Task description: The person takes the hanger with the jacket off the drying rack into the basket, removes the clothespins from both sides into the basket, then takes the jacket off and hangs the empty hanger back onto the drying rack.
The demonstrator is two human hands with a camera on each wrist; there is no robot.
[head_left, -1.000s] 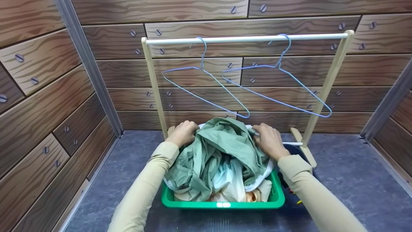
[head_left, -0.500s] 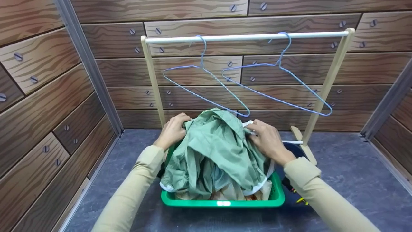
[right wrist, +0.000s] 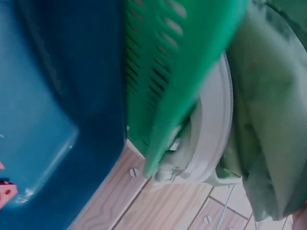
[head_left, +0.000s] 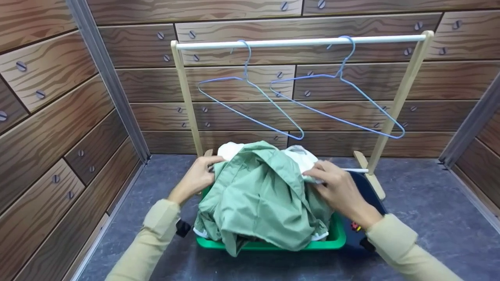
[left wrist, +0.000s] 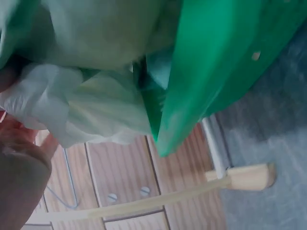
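A crumpled green garment (head_left: 261, 203) with white trim and white lining is heaped over the green basket (head_left: 332, 241), its front fold draping over the near rim. My left hand (head_left: 195, 178) pinches the garment's upper left part, fingers beside a white patch of cloth. On the other side, my right hand (head_left: 339, 189) pinches its upper right part near more white cloth. In the left wrist view, whitish fabric (left wrist: 96, 108) hangs between the hand and the basket wall (left wrist: 211, 62). The right wrist view shows the garment (right wrist: 268, 115) beside the perforated basket side (right wrist: 168, 72). Other clothes in the basket are hidden.
Behind the basket stands a wooden rack with a white rail (head_left: 297, 42). Two blue wire hangers, one left (head_left: 273, 103) and one right (head_left: 361, 93), hang from it. A dark blue bin (right wrist: 62, 120) holding small coloured pieces sits right of the basket. Wood-patterned walls surround the space.
The green garment was lifted and spread forward, now covering the lighter clothes and part of the front rim. Both hands have moved apart and nearer; white lining shows at the top.
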